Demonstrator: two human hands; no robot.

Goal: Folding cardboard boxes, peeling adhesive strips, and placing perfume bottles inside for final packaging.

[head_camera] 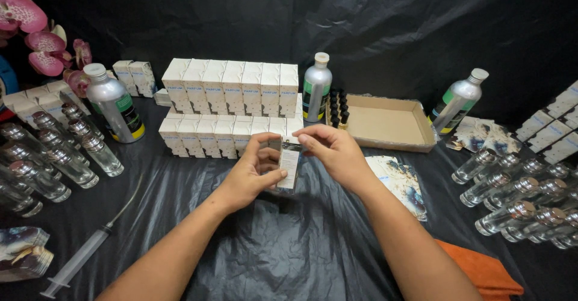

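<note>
— What do the hands hold?
— The left hand (250,171) grips a small glass bottle (288,165) above the black sheet (283,247); the right hand (334,150) pinches its top, before the white boxes (232,105).

View from my head, looking down.
It faces forward over the black-covered table (289,253), close above my forearms.

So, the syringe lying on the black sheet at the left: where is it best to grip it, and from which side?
Probably the syringe is best gripped at mid-barrel, coming from above with fingers across its width. It lies flat and slanted on the black sheet, plunger end toward the near edge, thin tube trailing from the far tip. Both sides of the barrel look free.
</note>
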